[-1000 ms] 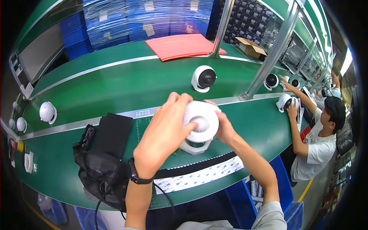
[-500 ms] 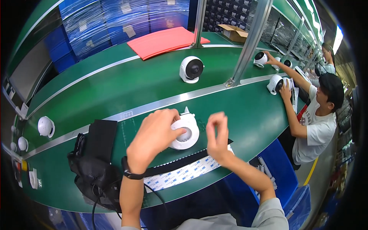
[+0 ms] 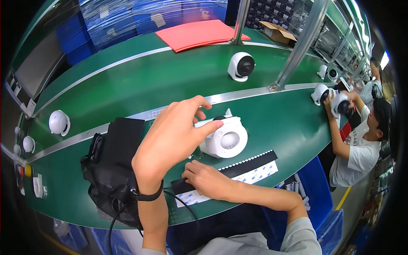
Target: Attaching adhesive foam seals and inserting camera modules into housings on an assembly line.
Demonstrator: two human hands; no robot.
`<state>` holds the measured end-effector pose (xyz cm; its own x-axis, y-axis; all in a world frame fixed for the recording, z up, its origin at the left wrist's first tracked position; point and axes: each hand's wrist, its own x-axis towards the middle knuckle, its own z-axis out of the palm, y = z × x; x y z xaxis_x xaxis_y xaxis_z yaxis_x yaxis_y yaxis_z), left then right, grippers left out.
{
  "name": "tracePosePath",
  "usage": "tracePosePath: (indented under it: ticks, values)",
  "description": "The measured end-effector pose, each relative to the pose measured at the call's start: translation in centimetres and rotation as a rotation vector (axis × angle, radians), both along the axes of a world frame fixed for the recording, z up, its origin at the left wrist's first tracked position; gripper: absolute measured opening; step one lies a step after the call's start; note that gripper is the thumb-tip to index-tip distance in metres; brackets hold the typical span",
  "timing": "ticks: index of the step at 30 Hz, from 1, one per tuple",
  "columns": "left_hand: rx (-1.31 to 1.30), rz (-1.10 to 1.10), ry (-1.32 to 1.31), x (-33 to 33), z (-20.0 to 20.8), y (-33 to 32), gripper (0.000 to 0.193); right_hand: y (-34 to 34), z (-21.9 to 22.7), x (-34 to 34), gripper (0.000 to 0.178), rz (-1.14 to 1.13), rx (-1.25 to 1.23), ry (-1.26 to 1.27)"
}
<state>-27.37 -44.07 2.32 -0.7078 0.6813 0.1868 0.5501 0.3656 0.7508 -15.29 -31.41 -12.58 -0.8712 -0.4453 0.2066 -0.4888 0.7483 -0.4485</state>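
A white security camera (image 3: 234,139) lies on the green bench with its round hollow base facing up. Above its left side is my left hand (image 3: 176,134), fingers raised and apart, the thumb touching the shell's upper edge. Below the camera, my right hand (image 3: 209,182) rests over the left part of a black strip (image 3: 250,164). Its fingers are bent together at the strip; anything pinched there is too small to make out. Small white dots line the strip's far edge. White backing paper (image 3: 259,174) with blue print lies along its near side.
A black mesh bag (image 3: 106,191) with cables lies left of my left arm. More white cameras stand on the belt, one (image 3: 241,66) straight ahead. A metal post (image 3: 299,46) rises right of it. A co-worker (image 3: 361,144) handles cameras at right. Blue bins (image 3: 314,182) sit below the bench edge.
My right hand has come down and left onto the black strip. My left fingers have lifted from the camera, which sits slightly turned. The co-worker has drawn a camera in from the belt.
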Motion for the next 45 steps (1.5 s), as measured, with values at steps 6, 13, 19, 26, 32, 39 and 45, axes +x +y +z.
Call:
tracePosePath:
  ticks: [6, 13, 19, 26, 32, 39, 45]
  values:
    - [-0.017, 0.024, -0.013, -0.4, -0.1, -0.8, 0.050, -1.0, 1.4, -0.7, 0.025, 0.031, 0.106, -0.038]
    - [-0.022, 0.019, -0.022, -0.3, -0.5, -0.6, 0.059, -1.9, 1.6, -0.9, 0.030, 0.020, 0.212, -0.041]
    - [-0.065, 0.003, -0.053, -0.4, -0.5, -0.3, 0.063, -1.7, -1.0, 0.7, 0.019, -0.094, -0.095, 0.098]
    - [-0.051, -0.023, -0.032, -0.9, -1.3, 0.0, 0.050, -0.2, 2.1, 2.0, 0.020, -0.261, -0.607, 0.312]
    - [-0.049, -0.085, -0.081, -1.2, -2.1, 0.6, 0.029, 3.4, 8.1, 0.5, 0.019, -0.468, -0.424, 0.592]
    - [-0.008, -0.187, -0.025, -2.1, -4.1, 2.1, 0.022, 4.8, 8.5, -0.8, 0.020, -0.518, -0.399, 0.393]
    - [-0.015, -0.196, -0.059, -2.4, -4.1, 1.8, 0.021, 4.2, 8.4, -1.3, 0.021, -0.536, -0.316, 0.448]
